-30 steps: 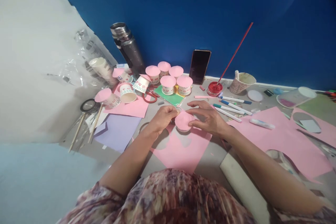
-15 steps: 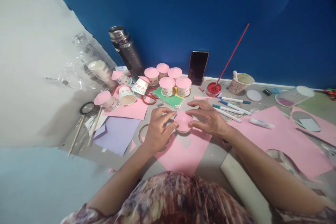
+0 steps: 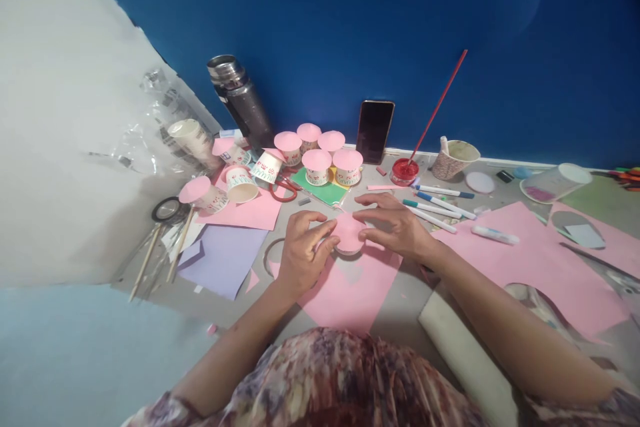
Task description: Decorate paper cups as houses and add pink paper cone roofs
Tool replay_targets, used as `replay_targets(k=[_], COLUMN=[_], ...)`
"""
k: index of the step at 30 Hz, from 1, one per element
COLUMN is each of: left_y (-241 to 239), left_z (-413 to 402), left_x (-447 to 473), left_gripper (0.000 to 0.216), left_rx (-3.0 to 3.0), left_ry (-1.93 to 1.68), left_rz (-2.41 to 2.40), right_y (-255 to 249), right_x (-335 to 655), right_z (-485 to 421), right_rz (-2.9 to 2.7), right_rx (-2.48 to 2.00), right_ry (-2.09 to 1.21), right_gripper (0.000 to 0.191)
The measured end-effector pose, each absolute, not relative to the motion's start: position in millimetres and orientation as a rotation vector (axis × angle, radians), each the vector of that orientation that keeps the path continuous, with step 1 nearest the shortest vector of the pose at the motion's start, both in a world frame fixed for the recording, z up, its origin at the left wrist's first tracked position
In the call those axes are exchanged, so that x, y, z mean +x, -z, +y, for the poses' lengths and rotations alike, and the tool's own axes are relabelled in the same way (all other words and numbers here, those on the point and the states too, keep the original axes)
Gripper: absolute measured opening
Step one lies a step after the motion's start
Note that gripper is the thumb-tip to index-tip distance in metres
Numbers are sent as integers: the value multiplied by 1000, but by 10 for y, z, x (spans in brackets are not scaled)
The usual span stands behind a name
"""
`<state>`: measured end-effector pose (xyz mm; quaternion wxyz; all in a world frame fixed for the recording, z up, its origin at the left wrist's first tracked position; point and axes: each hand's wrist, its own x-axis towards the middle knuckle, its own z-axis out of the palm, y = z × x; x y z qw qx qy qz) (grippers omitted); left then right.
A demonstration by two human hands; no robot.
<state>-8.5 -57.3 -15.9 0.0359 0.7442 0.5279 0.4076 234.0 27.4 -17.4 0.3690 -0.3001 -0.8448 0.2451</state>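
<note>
Between my two hands is a pink paper cone point(image 3: 349, 232), seen from above, with a pale rim, perhaps of a cup, just under its near edge. My left hand point(image 3: 309, 248) pinches its left side between thumb and fingers. From the other side, my right hand point(image 3: 393, 227) grips the right edge with its thumb and curled fingers. Under them lies a pink paper sheet point(image 3: 355, 300). Behind stand several small decorated paper cups with pink cone tops point(image 3: 317, 160), some on a green card point(image 3: 327, 193). Red-handled scissors point(image 3: 285, 193) lie to their left.
At the back are a steel flask point(image 3: 245, 103), a phone point(image 3: 376, 130) leaning on the wall, and a red paint pot point(image 3: 404, 172) with a brush standing in it. Several markers point(image 3: 443, 203) and pink paper point(image 3: 530, 260) lie right. Purple paper point(image 3: 227, 257) and black tape point(image 3: 167, 209) lie left.
Both hands keep to the pink cone, with only slight finger shifts; the left fingers sit a little closer over its edge. The whole view has moved slightly.
</note>
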Motion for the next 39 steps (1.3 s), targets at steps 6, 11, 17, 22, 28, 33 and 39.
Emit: replay_targets(k=[6,11,17,22,28,33,39], left_y=[147,206,232,208,197,172,231], left_z=[-668,-678,-701,-771,-806,-805,-736], left_x=[-75,-38,-30,-28,23,17,7], left_gripper=[15,22,28,28,27,29,35], left_rx=[2411,2533,2555,2594,2687,2627,2460], left_ry=[-1391,-1440,-1426,-1419,-1397,-1392,-1257], left_rz=[1631,1503,1501,1495,1476,1485,1689], right_y=[164,234,275,250,258,196,136], right_x=[2376,2342,2322,2323,2309,2275,2194], right_z=[306,305,314,311,297,278,289], right_rz=[-2070,-2068,-2035,-2032,-2073,-1999,-1835], right_rx=[-876,-901,-928,-906,-912,-917,-1065], right_ry=[-726,-783,-911,-969,-886,-992,-929], right_gripper=[32,34,35,44,47,40,27])
